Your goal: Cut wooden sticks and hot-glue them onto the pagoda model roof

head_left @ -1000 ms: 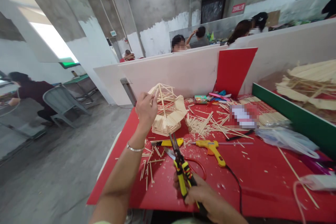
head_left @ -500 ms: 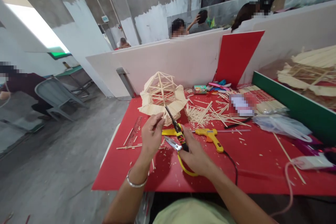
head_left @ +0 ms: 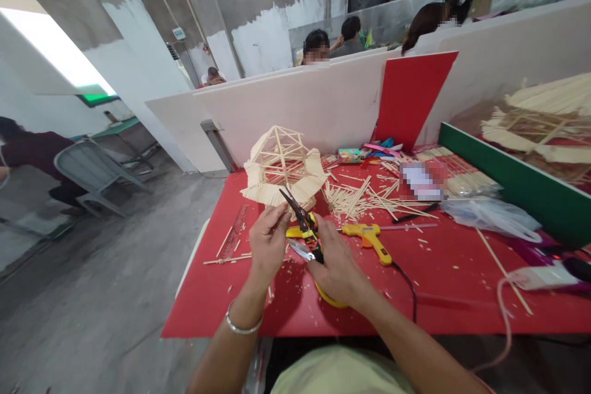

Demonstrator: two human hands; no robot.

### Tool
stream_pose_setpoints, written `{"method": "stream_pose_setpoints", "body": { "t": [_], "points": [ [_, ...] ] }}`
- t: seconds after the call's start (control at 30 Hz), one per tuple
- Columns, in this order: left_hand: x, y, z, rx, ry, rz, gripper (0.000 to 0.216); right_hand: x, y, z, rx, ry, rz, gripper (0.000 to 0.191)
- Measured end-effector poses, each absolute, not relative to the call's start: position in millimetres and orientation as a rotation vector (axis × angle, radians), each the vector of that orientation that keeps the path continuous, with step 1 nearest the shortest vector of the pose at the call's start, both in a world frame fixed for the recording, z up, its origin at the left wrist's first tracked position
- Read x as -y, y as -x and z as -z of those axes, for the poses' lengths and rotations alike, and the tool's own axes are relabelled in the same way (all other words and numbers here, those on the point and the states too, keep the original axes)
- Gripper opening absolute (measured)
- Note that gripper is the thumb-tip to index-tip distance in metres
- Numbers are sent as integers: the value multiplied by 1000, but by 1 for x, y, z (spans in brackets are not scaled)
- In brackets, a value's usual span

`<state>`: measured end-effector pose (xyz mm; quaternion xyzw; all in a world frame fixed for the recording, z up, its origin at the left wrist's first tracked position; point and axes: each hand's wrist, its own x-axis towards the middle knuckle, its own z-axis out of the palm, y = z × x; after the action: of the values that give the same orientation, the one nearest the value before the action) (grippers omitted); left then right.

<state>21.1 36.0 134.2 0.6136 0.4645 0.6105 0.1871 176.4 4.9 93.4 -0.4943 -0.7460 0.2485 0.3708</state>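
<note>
My right hand (head_left: 339, 261) is closed round a pair of dark-bladed scissors (head_left: 300, 209), whose blades are spread and point up and away. My left hand (head_left: 268, 240) has thumb and fingertips pinched together close to those blades; whatever sits between them is too small to make out. Just beyond the fingers stands a model roof frame of thin wooden sticks (head_left: 280, 157), with fanned panels round its lower edge. Under my right hand lies a second pair of scissors (head_left: 300, 250) with yellow handles, partly covered. Behind the dark scissors, a yellow tool (head_left: 294, 232) is mostly hidden.
On the red tabletop (head_left: 203, 308) lie a yellow glue gun (head_left: 369, 237), a pile of wooden sticks (head_left: 353, 200), a clear ruler (head_left: 234, 231) and a plastic bag (head_left: 489, 218). White boards (head_left: 295, 104) and a green divider (head_left: 512, 191) border it. Several people sit beyond.
The dark scissors' blades have parted; they were together before. My left hand stays pinched near them. The camera view has shifted slightly.
</note>
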Motion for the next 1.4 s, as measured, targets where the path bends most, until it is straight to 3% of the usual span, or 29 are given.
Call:
{"method": "stream_pose_setpoints", "body": {
  "t": [0.3,0.43,0.53,0.63,0.73,0.93,1.13,1.4],
  "points": [
    [-28,-20,-131,-1206,-1735,-1720,13,0,-174,-92,1895,1253,-671,73],
    [-24,-25,-128,-1186,-1685,-1680,19,4,-159,-95,1737,1216,-803,43],
    [-25,-26,-130,-1191,-1683,-1620,19,6,-152,-93,1619,1135,-897,33],
    [-28,-20,-131,-1264,-1609,-1732,19,5,-155,-87,1437,1109,-1039,38],
    [-32,-12,-128,-1279,-1559,-1753,21,5,-162,-83,1406,1165,-1122,56],
    [-33,-8,-120,-1245,-1459,-1741,21,5,-157,-76,1760,1177,-878,82],
    [-28,-10,-114,-1276,-1421,-1789,21,0,-152,-72,1850,1250,-623,84],
    [-24,-13,-121,-1286,-1539,-1767,15,5,-155,-78,1934,1272,-588,86]
  ]
}}
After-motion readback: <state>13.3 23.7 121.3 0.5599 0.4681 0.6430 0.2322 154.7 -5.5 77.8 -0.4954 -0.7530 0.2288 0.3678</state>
